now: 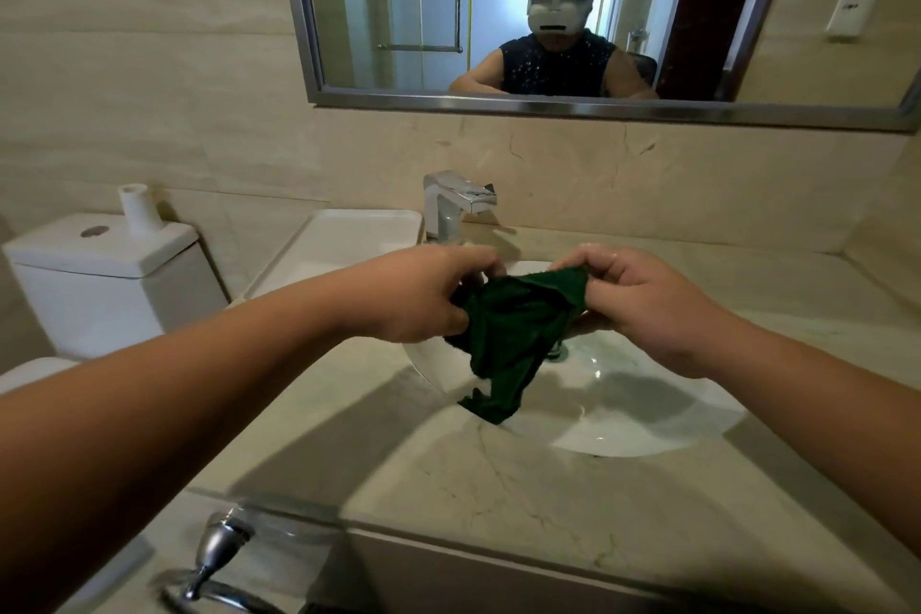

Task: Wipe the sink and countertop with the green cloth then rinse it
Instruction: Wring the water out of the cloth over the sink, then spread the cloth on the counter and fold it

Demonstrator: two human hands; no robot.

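Note:
A dark green cloth [513, 339] hangs over the white oval sink [648, 414], its lower corner draped onto the sink's left rim. My left hand [423, 294] grips the cloth's left top edge. My right hand [643, 294] pinches its right top corner, and the fingers look wet. The cloth is stretched loosely between both hands. The beige marble countertop [498, 489] surrounds the sink. A chrome faucet [456, 204] stands behind the basin, with no water visibly running.
A white tray [344, 239] lies on the counter left of the faucet. A white toilet tank [104, 274] with a small white cylinder on it stands at left. A mirror [548, 15] hangs above. A chrome ring holder [214, 558] juts out below the counter's front edge.

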